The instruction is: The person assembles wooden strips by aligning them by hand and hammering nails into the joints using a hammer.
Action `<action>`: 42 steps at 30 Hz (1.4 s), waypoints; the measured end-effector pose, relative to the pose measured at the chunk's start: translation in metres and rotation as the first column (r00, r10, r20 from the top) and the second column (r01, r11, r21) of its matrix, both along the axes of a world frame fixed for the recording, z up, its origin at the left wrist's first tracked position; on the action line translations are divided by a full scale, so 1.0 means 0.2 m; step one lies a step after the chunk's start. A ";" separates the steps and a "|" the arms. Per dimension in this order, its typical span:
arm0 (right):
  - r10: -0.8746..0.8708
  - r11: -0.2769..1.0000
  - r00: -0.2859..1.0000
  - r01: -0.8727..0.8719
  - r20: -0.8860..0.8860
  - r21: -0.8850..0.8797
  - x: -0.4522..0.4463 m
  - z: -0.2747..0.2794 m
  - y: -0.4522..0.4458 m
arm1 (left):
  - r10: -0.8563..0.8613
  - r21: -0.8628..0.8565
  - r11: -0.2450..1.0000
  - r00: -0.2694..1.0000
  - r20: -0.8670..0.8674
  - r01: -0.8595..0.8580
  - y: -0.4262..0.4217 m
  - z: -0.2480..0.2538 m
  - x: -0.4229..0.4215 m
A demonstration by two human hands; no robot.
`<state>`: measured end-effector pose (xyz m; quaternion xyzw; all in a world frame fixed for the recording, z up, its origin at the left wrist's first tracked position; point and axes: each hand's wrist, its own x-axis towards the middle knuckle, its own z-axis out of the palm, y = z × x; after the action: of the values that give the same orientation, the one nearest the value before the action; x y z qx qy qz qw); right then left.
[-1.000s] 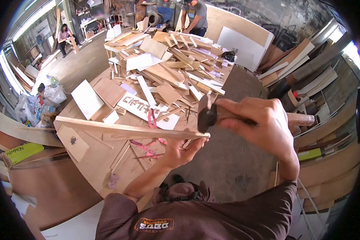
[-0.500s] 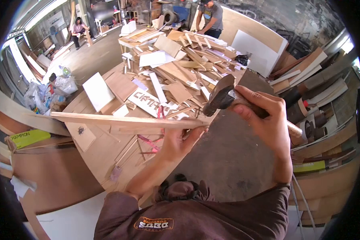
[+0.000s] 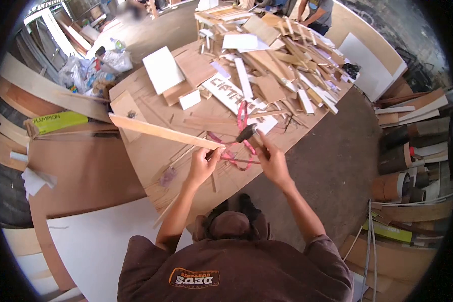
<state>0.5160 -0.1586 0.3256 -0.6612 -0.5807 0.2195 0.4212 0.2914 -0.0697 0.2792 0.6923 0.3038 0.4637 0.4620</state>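
My left hand (image 3: 201,167) is closed round the near end of a long pale wooden strip (image 3: 161,130), which stretches out to the left above the table. In my right hand (image 3: 274,163) is a hammer, gripped by its handle. The dark hammer head (image 3: 246,133) is just right of the strip's held end; whether they touch I cannot tell. Below and behind the hammer lies a tangled pink strap (image 3: 242,163) on the wooden table (image 3: 158,173). A white board with cut-out letters (image 3: 226,93) lies beyond it.
Scrap wood (image 3: 267,60) is heaped on the far part of the table. Another person (image 3: 317,15) stands behind it. Plastic bags (image 3: 80,73) are on the left, a large white sheet (image 3: 105,246) is at the lower left, and leaning boards and rolls (image 3: 390,186) line the right.
The hammer has come down and left, from raised on the right to beside the strip's held end. The strip now slopes down toward my left hand. The camera view has shifted too.
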 end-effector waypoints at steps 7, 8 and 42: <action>0.044 0.997 0.993 -0.037 0.105 -0.069 -0.25 -0.80 0.20 | 0.210 -0.077 0.971 0.964 -0.162 -0.225 -0.05 -0.64 -0.26; 0.059 0.995 0.993 -0.051 0.098 -0.082 -0.28 -0.88 0.22 | 0.231 -0.064 0.968 0.962 -0.145 -0.242 -0.06 -0.73 -0.28; 0.552 0.833 0.832 -0.553 -0.053 0.015 -0.65 -1.50 0.62 | 0.286 0.090 0.947 0.680 -0.675 -0.309 0.02 -1.33 -0.41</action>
<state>0.3865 -0.0352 0.0255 -0.4593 -0.7348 0.3504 0.3555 0.2098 -0.0660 0.0122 0.7473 0.5668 0.2425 0.2478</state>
